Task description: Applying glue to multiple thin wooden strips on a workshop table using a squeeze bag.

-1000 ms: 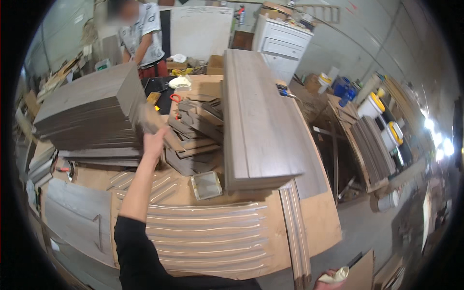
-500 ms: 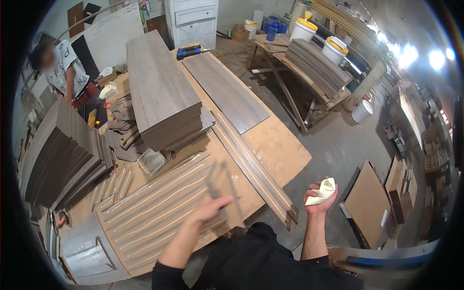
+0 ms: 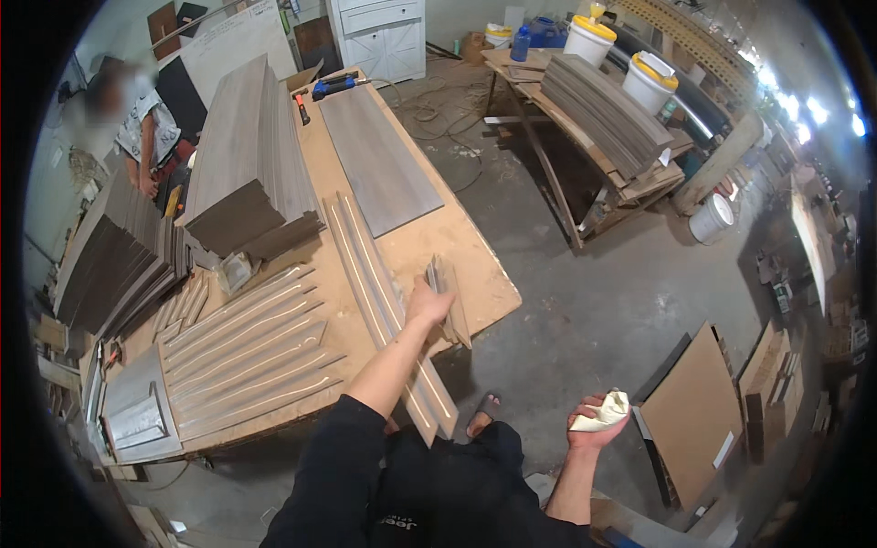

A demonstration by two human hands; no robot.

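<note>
The left hand has its grip closed on short grey wood strips at the near edge of the plywood surface; they are not yet lifted clear, judging by their position against the edge. Long grooved mouldings lie just beside them. The right hand, off the surface, grips a crumpled pale cloth.

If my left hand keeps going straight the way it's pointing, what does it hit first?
The left hand already seems to touch the short strips at the table's near edge, so those come first. Farther along that line lies the grey board, though depth is hard to judge here.
</note>
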